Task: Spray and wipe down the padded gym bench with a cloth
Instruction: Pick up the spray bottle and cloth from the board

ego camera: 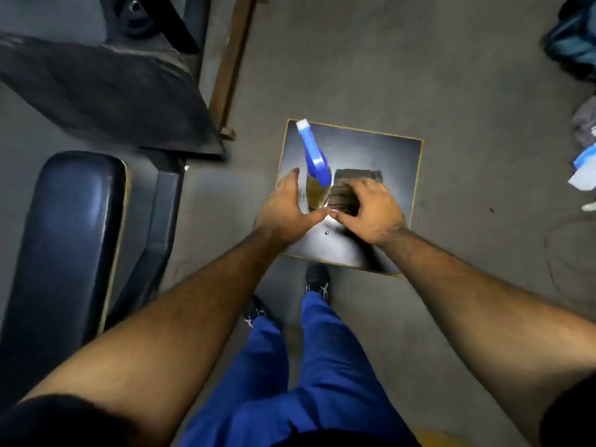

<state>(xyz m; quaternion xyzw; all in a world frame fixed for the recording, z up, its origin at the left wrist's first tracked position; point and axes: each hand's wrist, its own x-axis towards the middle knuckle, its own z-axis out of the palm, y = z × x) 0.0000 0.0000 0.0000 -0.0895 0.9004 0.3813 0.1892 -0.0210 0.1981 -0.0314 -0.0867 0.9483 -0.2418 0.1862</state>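
A grey gym floor [419, 75] is filling the head view, with a person standing over it in blue trousers. At far left the padded bench [71, 221], dark blue and glossy, is lying lengthwise, untouched and well apart from both hands; a second dark pad [106, 98] is sitting beyond it. At centre a small square stool [396, 162] with a shiny dark top is carrying the spray bottle [317, 175], which is standing upright with its blue trigger head pointing away from the person, and just beside it to the right a folded dark cloth [358, 182]. The left hand [287, 208] is spreading open, thumb and fingers flanking the bottle's base but not yet closing on it. The right hand [371, 208] is arching over the cloth with fingers curled onto it; whether it is actually pinching the fabric cannot be told. The likely step is picking up both items. The risk is judged to be tipping: a glancing touch from the left hand could topple the tall bottle off the slick top.
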